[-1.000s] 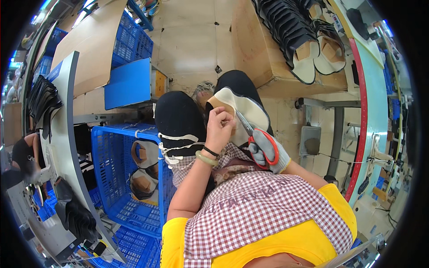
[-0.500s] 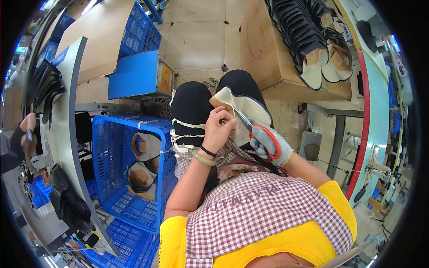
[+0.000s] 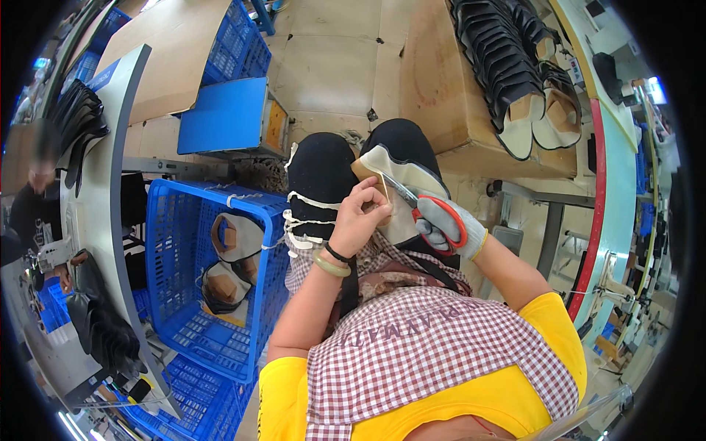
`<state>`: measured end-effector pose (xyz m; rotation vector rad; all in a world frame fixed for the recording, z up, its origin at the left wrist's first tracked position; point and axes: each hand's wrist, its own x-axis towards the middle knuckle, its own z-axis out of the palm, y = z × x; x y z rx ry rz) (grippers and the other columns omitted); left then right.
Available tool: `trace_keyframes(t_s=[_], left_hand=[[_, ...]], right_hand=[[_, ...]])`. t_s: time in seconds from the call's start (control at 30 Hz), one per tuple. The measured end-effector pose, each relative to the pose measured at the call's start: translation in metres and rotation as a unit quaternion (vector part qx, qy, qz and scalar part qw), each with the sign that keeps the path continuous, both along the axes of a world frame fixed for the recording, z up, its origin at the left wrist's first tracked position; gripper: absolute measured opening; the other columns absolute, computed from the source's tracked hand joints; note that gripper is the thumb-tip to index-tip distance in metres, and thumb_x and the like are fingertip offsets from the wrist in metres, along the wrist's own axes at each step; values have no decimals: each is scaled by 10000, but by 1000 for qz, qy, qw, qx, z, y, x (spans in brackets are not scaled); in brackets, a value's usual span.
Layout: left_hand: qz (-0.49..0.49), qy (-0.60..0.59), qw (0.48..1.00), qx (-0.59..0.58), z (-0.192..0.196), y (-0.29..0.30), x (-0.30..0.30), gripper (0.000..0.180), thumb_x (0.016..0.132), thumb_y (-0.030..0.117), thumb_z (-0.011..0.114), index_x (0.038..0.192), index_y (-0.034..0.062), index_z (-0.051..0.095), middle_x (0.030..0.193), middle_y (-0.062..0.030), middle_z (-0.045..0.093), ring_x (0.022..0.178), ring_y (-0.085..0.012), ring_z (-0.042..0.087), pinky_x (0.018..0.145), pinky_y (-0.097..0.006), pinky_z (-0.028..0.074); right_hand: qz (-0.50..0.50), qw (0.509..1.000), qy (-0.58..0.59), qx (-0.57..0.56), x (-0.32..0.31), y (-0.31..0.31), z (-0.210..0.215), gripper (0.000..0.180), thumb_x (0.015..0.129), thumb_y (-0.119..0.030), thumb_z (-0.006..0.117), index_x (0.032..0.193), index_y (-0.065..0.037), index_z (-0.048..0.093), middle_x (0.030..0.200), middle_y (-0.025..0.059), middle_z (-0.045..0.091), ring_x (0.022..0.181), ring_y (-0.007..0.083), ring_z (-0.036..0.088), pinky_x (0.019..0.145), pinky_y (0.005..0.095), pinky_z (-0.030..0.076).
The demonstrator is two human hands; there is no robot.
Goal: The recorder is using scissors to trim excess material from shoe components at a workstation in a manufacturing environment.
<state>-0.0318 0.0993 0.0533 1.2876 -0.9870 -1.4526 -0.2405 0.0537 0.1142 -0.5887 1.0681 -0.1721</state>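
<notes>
The bare left hand (image 3: 362,218) is pinching a cream-and-tan shoe upper piece (image 3: 403,184) lying on the lap, while the grey-gloved right hand (image 3: 450,229) is gripping red-handled scissors (image 3: 421,208) against its edge.

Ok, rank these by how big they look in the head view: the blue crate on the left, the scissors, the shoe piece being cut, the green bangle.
1. Blue crate, by far the largest.
2. Shoe piece on the lap.
3. Scissors in the gloved right hand.
4. Green bangle on the left hand's wrist.
The crate sits lower, farther from the camera, yet looks biggest.
</notes>
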Motion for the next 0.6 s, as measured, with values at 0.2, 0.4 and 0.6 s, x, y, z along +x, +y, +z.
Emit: trace_keyframes(t_s=[0.2, 0.4, 0.6], left_hand=[[-71, 124, 990, 10, -4, 6, 15, 65, 774, 33, 667, 789, 29, 604, 1451, -217, 328, 1341, -221, 333, 973, -327, 365], [-125, 177, 976, -19, -7, 9, 24, 66, 803, 37, 667, 813, 34, 602, 1515, -197, 203, 1390, -247, 247, 1049, -332, 293], [-161, 180, 969, -56, -2, 10, 23, 67, 799, 30, 666, 809, 30, 600, 1545, -183, 127, 1413, -284, 210, 1076, -343, 258]], right_hand=[[23, 999, -30, 0, 0, -12, -4, 388, 940, -432, 514, 1183, -131, 490, 732, -29, 523, 453, 31, 383, 384, 174, 311], [9, 999, -49, 13, 1, -13, -8, 376, 932, -443, 534, 1132, -127, 498, 729, -29, 530, 454, 31, 396, 378, 169, 316], [-54, 995, -68, 50, 22, 0, -9, 348, 932, -436, 539, 1124, -148, 505, 716, -30, 521, 450, 30, 408, 367, 159, 311]])
